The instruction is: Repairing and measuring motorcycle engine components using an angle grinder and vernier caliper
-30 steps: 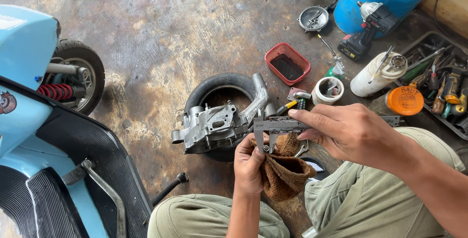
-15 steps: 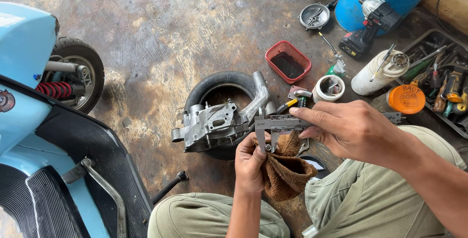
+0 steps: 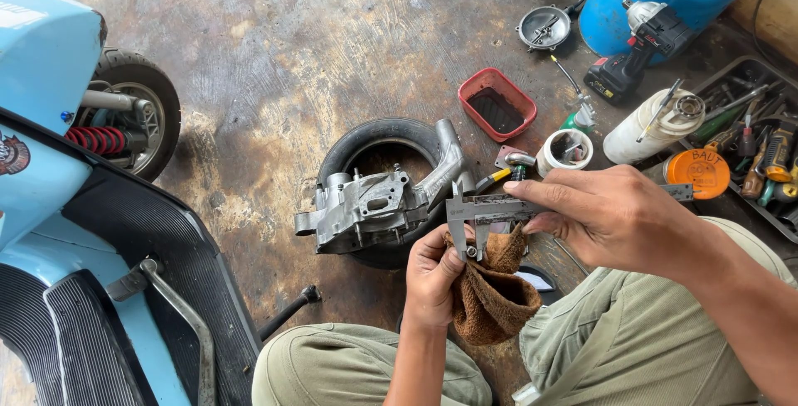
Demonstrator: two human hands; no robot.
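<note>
While the right hand (image 3: 619, 219) pinches a steel caliper (image 3: 499, 206) by its beam, long axis level and running leftward, jaws hang down onto a small part, barely visible; left hand (image 3: 432, 277) clenches it in a brown rag (image 3: 495, 298), directly beneath; engine casing (image 3: 366, 211) on a tyre (image 3: 374, 136) just beyond.

Change over the last second, head view. I see little motion. My right hand (image 3: 619, 219) has drawn the caliper (image 3: 499, 206) slightly nearer and to the left, so its jaws now sit directly over the small part held in my left hand (image 3: 432, 277); earlier they lay a touch farther off. My left hand has lifted the brown rag (image 3: 490, 298) slightly toward the caliper, and its fingers (image 3: 449, 248) now touch the lower jaws. The whole scene has slid a little right and far in the picture, as my head tipped.
</note>
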